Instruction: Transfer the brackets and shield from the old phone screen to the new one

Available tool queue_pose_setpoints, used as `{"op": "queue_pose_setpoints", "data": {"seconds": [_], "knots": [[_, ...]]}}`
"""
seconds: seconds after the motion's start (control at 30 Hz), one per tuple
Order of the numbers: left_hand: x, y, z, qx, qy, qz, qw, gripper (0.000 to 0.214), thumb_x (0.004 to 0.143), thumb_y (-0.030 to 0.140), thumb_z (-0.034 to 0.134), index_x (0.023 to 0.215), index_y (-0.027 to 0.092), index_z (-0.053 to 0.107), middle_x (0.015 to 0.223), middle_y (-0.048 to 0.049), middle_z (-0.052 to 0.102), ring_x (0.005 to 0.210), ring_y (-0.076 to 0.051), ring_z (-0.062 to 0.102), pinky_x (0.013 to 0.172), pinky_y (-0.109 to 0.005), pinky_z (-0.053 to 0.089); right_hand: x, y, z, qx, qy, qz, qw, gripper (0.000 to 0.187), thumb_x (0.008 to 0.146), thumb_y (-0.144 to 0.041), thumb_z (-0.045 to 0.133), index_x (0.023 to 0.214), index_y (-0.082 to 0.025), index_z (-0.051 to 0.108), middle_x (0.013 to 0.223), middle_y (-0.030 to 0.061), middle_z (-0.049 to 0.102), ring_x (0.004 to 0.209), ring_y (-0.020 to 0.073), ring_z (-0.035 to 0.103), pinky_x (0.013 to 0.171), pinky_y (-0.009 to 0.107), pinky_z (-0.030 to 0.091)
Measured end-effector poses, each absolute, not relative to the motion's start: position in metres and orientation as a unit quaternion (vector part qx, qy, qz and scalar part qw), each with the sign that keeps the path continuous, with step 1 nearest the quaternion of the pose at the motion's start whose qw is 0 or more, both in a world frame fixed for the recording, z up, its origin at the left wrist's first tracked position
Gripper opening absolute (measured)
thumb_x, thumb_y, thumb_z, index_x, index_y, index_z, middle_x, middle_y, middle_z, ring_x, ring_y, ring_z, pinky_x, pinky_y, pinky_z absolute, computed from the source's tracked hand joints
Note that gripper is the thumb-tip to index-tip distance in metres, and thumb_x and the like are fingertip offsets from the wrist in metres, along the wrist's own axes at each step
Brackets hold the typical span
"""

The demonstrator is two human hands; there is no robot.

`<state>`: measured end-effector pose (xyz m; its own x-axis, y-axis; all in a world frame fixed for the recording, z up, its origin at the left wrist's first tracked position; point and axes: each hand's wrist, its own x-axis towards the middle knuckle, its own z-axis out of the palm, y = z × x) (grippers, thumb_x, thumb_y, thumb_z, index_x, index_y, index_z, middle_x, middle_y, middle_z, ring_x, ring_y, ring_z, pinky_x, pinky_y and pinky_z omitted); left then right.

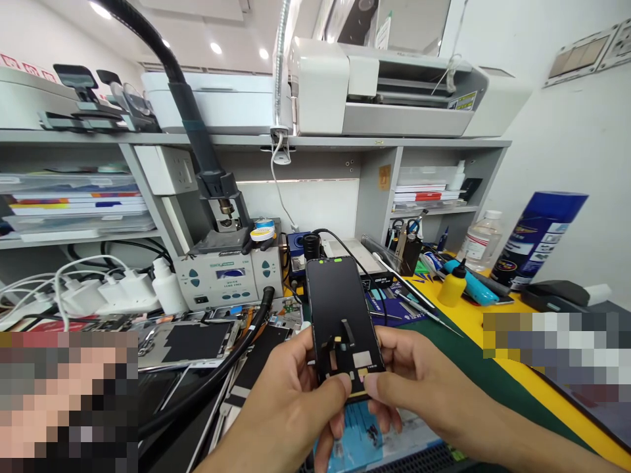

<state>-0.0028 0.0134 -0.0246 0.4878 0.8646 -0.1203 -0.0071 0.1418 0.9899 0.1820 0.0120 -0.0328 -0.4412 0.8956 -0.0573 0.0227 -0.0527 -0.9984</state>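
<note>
Both of my hands hold a black phone screen panel [339,307] upright above the bench, its back side with flex cables and small tan patches facing me. My left hand [290,401] grips its lower left edge, thumb pressed on the bottom. My right hand [419,384] grips the lower right edge, thumb beside the left one. Under my hands lies a blue mat [365,437] with tiny screws on it.
A grey soldering station [224,276] with a black fume hose [197,131] stands behind. Dismantled phone parts [192,345] lie left. Tweezers [419,307], a yellow bottle [452,284], a blue can [539,236] and a clear bottle [483,242] sit right. White chargers [98,292] crowd the far left.
</note>
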Motion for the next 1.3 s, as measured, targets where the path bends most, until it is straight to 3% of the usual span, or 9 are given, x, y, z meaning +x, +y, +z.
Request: {"op": "queue_pose_setpoints", "data": {"seconds": [0.53, 0.97, 1.3], "knots": [[-0.0027, 0.0143, -0.0238, 0.577, 0.388, 0.341, 0.633, 0.035, 0.080, 0.033, 0.065, 0.109, 0.015, 0.059, 0.052, 0.0049, 0.054, 0.036, -0.007, 0.040, 0.034, -0.017, 0.034, 0.1823, 0.0124, -0.0370, -0.371, -0.596, 0.613, 0.363, 0.033, 0.083, -0.043, 0.071, 0.091, -0.015, 0.056, 0.067, -0.0005, 0.059, 0.051, 0.0094, 0.052, 0.050, 0.022, 0.041], [-0.0022, 0.0136, -0.0260, 0.583, 0.395, 0.351, 0.617, 0.035, 0.080, 0.034, 0.065, 0.109, 0.015, 0.059, 0.052, 0.0061, 0.052, 0.039, -0.008, 0.040, 0.036, -0.018, 0.036, 0.1814, 0.0099, -0.0314, -0.367, -0.592, 0.617, 0.366, 0.020, 0.075, -0.022, 0.066, 0.091, -0.015, 0.056, 0.063, -0.0030, 0.058, 0.051, 0.0100, 0.053, 0.050, 0.022, 0.040], [-0.0002, 0.0123, -0.0257, 0.563, 0.397, 0.358, 0.630, 0.038, 0.078, 0.034, 0.068, 0.110, 0.015, 0.058, 0.052, 0.0056, 0.054, 0.038, -0.008, 0.043, 0.036, -0.018, 0.040, 0.1813, 0.0098, -0.0343, -0.369, -0.586, 0.616, 0.375, 0.026, 0.078, -0.030, 0.073, 0.092, -0.015, 0.056, 0.064, -0.0033, 0.057, 0.051, 0.0096, 0.052, 0.050, 0.022, 0.041]]}}
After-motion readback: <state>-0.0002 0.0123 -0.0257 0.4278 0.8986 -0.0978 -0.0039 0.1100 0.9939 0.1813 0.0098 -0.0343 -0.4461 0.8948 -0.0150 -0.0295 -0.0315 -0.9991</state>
